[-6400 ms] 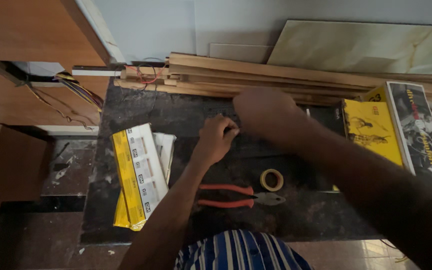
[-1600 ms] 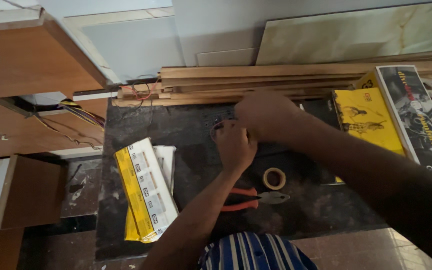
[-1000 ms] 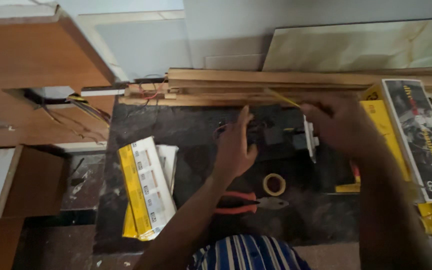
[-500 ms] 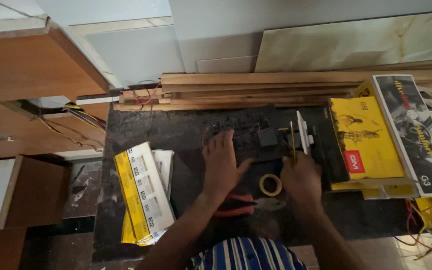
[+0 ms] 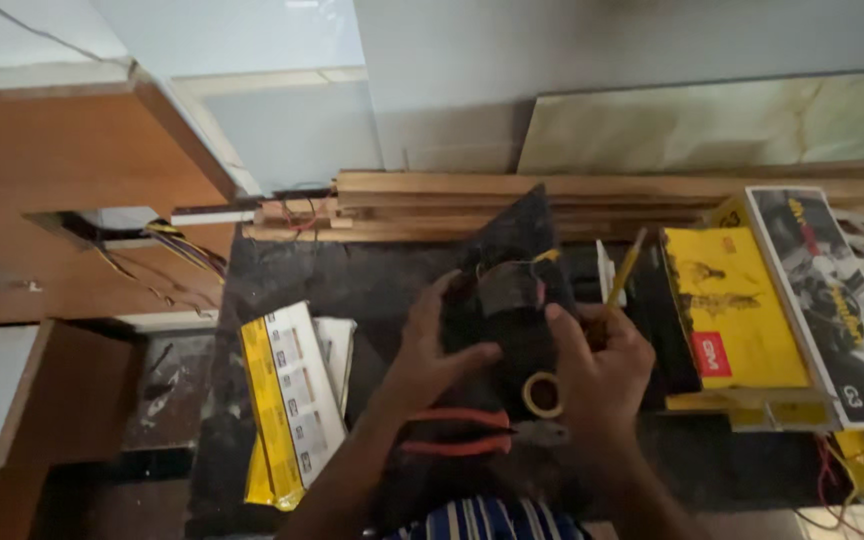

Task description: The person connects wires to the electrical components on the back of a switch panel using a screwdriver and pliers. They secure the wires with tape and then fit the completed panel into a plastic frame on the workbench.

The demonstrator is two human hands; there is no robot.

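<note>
Gripping from both sides: one dark, blocky object [image 5: 512,320] is held up over the dark work surface [image 5: 352,290], roughly centre of view. What kind of object it is cannot be told; it is blurred.

The left hand [image 5: 427,350] is closed on its left edge, thumb pressed across the front, fingers wrapped behind. The right hand [image 5: 602,365] is closed on its right side; one thin yellow stick [image 5: 625,268] is also pinched in that hand and points up, tilted.

One roll of tape [image 5: 542,393] is seen just below the object, between the two wrists. One pair of orange-handled pliers [image 5: 472,432] lies on the surface right under the tape, handles pointing left.

One yellow-and-white box [image 5: 287,400] lies to the left of the left forearm, apart from it. Two printed boxes are set to the right: one yellow box [image 5: 737,310] and one dark printed box [image 5: 832,300] just beside it.

A stack of wooden strips [image 5: 432,205] is laid along the far edge of the surface; the count cannot be told. One bundle of wires [image 5: 182,250] hangs from the wooden cabinet [image 5: 62,190] at left.
</note>
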